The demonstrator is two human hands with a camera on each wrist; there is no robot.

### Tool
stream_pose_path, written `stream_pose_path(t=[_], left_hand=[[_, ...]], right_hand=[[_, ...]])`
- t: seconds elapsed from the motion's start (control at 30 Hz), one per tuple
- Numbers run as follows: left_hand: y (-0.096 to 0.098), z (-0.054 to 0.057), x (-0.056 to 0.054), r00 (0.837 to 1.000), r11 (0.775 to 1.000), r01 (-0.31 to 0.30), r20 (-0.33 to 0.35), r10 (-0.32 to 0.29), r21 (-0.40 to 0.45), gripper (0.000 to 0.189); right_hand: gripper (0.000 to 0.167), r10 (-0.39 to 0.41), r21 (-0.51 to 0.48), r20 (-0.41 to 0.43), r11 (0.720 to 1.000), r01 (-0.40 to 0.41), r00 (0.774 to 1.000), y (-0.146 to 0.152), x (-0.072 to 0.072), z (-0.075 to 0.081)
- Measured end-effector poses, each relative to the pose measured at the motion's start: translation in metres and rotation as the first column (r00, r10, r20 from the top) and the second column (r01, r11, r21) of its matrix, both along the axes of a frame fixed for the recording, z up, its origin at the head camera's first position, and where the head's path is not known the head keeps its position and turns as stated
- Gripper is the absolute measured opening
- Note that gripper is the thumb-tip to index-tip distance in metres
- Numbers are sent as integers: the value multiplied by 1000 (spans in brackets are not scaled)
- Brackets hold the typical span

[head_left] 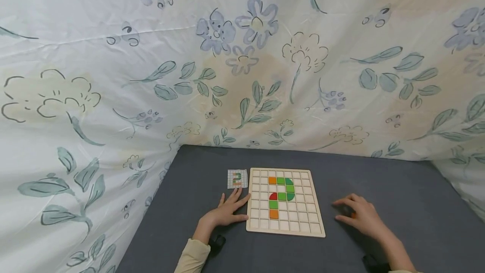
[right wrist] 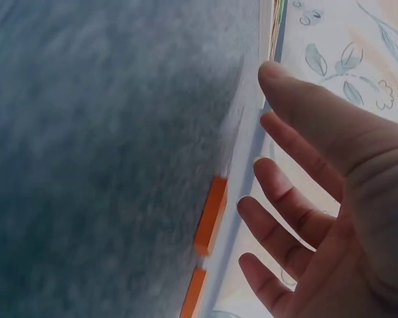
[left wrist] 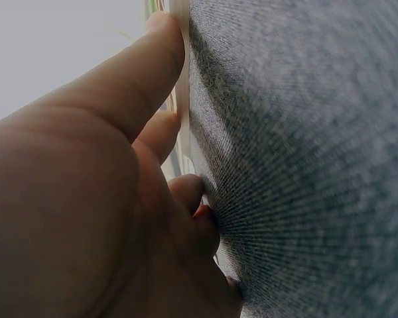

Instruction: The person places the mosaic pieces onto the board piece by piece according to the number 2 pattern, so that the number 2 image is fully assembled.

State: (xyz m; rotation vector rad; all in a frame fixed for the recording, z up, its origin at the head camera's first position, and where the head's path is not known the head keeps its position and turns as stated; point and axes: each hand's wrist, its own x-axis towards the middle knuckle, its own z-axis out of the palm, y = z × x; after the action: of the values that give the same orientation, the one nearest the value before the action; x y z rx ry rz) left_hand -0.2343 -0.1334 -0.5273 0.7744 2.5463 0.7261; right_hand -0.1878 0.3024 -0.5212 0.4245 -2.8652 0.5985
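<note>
A wooden grid board [head_left: 299, 234] lies on the table with several coloured tiles in its cells. An orange tile [head_left: 273, 214] is lowest, below a light green tile [head_left: 273, 204] and a rounded red tile [head_left: 273, 196]. More green tiles curve up the right to another orange tile at the top. My left hand [head_left: 226, 212] spreads its fingers against the board's left edge, fingertips near the small pattern card [head_left: 230, 179]. To the board's right, my right hand [head_left: 360, 216] hovers with parted, slightly bent fingers, holding nothing. Two orange blocks [right wrist: 211, 215] lie beside it in the right wrist view.
A dark grey cloth [head_left: 212, 159] covers the table. Behind it and at both sides hangs a pale flowered curtain [head_left: 265, 129]. Dark wrist straps [head_left: 217, 243] sit on both arms.
</note>
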Motion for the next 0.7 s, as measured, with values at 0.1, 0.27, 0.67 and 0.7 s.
stream_pose_path(t=[0.1,0.27,0.67,0.7], left_hand=[[0,1,0,1000,1000,6,-6,-6,7,71],[-1,0,0,1000,1000,19,-16,-19,21,71],[1,0,-1,1000,1000,-9,-6,8,-15,71],[1,0,-1,1000,1000,-8,-7,8,-14,71]], right_hand=[[38,-8,4,29,1000,8,1000,4,2,1],[40,-20,15,55,1000,20,998,11,5,0],[41,-28,66,14,997,27,1000,31,11,-4],[40,-34,68,24,997,32,999,32,11,-4]])
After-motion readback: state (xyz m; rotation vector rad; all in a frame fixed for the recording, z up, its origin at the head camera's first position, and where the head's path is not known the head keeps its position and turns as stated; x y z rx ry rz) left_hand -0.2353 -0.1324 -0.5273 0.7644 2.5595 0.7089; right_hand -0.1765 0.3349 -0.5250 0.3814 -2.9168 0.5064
